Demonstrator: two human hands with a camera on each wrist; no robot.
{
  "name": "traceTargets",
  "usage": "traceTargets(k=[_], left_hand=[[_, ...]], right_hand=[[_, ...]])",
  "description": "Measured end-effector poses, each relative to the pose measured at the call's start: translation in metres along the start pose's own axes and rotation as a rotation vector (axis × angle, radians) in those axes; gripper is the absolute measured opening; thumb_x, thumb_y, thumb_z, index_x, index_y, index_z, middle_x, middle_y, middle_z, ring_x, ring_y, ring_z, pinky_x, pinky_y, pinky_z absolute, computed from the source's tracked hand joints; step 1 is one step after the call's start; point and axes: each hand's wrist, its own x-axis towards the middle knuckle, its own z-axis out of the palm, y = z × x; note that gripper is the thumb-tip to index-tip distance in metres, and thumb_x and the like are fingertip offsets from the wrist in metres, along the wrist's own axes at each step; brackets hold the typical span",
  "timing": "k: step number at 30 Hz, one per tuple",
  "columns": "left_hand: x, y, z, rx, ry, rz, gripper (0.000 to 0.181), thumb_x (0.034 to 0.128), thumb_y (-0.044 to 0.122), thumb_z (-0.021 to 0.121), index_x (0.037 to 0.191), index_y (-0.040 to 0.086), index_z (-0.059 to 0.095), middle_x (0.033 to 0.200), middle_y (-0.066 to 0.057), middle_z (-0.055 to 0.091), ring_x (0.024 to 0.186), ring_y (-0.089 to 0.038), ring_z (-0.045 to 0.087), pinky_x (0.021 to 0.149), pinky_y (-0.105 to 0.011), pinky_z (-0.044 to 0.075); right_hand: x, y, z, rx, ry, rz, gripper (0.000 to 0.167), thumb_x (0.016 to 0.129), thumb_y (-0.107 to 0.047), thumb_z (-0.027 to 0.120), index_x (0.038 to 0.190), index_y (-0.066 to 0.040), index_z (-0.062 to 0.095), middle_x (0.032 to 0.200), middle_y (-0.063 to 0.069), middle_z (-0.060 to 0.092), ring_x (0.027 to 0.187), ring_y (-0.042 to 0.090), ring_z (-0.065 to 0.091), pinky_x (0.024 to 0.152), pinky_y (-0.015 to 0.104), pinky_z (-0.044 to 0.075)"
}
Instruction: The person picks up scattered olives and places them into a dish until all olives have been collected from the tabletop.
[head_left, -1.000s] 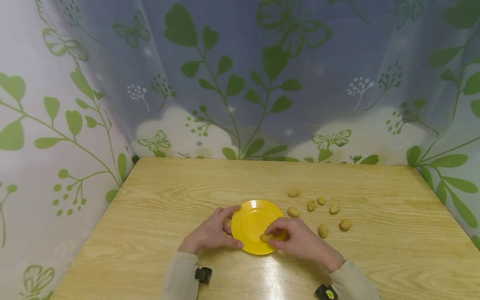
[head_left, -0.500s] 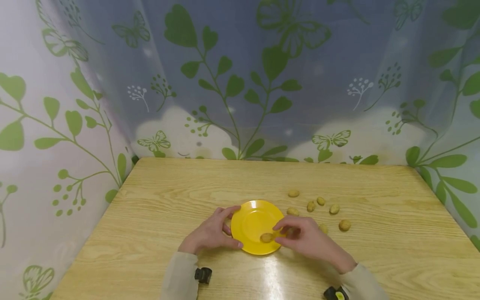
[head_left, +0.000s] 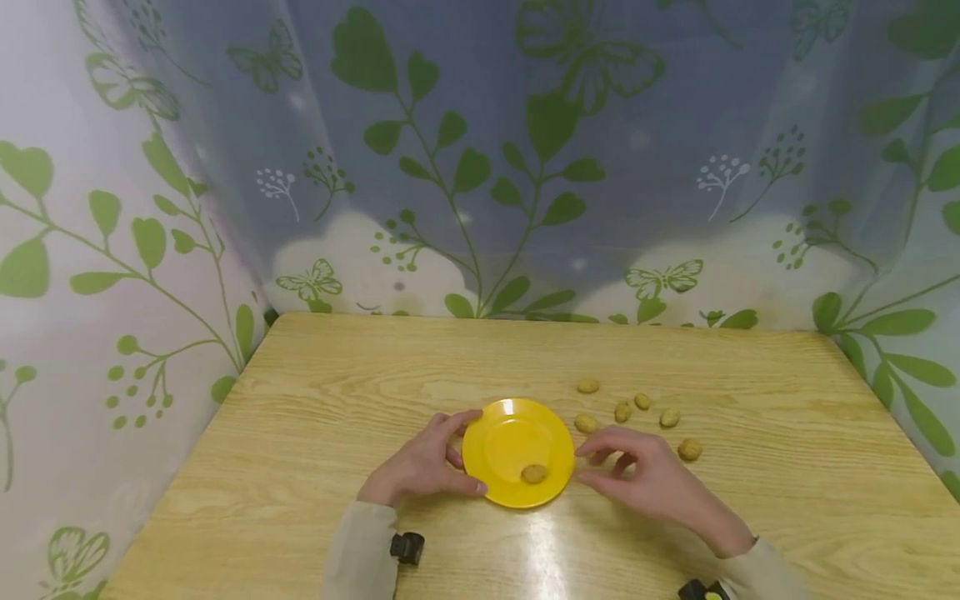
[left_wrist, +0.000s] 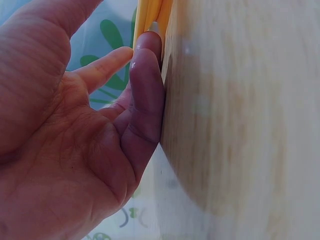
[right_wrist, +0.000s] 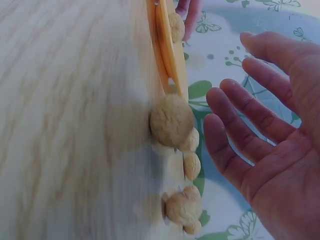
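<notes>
Yellow plate, left fingers gripping rim, right fingers released beside opposite edge, open tabletop beyond

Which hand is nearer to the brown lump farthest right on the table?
The right hand, just left of that lump in the head view. The left hand is farther, at the left edge of the yellow plate.

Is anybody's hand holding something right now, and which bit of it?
The left hand holds the yellow plate by the left side of its rim. The right hand holds nothing.
</notes>
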Motion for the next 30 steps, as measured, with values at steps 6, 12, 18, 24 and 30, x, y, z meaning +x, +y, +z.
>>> traceTargets(k=[6, 12, 18, 24, 30], left_hand=[[0.0, 0.0, -0.002, 0.003, -0.002, -0.006, 0.1, 0.0733, 0.031, 0.093, 0.157, 0.026, 0.039, 0.137, -0.007, 0.046, 0.093, -0.014, 0.059, 0.085, -0.031, 0.049], [0.0, 0.0, -0.001, 0.0, -0.007, 0.0, 0.1, 0.0736, 0.031, 0.093, 0.157, 0.024, 0.039, 0.137, -0.008, 0.047, 0.092, -0.014, 0.06, 0.085, -0.031, 0.05], [-0.001, 0.0, -0.002, -0.012, -0.011, -0.003, 0.1, 0.0738, 0.032, 0.093, 0.157, 0.023, 0.039, 0.138, -0.009, 0.046, 0.092, -0.014, 0.06, 0.086, -0.033, 0.051], [-0.001, -0.001, -0.001, 0.003, -0.013, 0.002, 0.1, 0.0738, 0.032, 0.093, 0.158, 0.023, 0.039, 0.138, -0.009, 0.046, 0.093, -0.014, 0.06, 0.085, -0.032, 0.051], [0.0, -0.001, -0.001, 0.025, -0.007, 0.004, 0.1, 0.0736, 0.033, 0.093, 0.157, 0.024, 0.039, 0.137, -0.008, 0.047, 0.092, -0.014, 0.059, 0.084, -0.032, 0.051]], right_hand=[[-0.008, 0.003, -0.011, -0.016, 0.01, 0.029, 0.019, 0.088, -0.01, 0.081, 0.106, -0.012, 0.074, 0.105, 0.009, 0.075, 0.088, 0.007, 0.068, 0.065, 0.026, 0.057], [-0.019, 0.004, -0.019, -0.081, 0.05, 0.035, 0.021, 0.086, -0.009, 0.082, 0.105, -0.014, 0.074, 0.103, 0.006, 0.075, 0.086, 0.003, 0.068, 0.067, 0.025, 0.057], [-0.029, 0.007, -0.029, -0.128, 0.098, 0.019, 0.026, 0.083, -0.006, 0.083, 0.106, -0.014, 0.075, 0.103, 0.004, 0.074, 0.085, 0.005, 0.069, 0.065, 0.024, 0.056], [-0.038, 0.015, -0.036, -0.145, 0.142, 0.002, 0.03, 0.08, 0.0, 0.084, 0.106, -0.012, 0.074, 0.101, -0.001, 0.073, 0.085, 0.005, 0.069, 0.062, 0.022, 0.055], [-0.043, 0.023, -0.041, -0.159, 0.166, 0.008, 0.03, 0.079, 0.003, 0.083, 0.104, -0.01, 0.074, 0.099, 0.002, 0.073, 0.083, 0.004, 0.069, 0.061, 0.02, 0.055]])
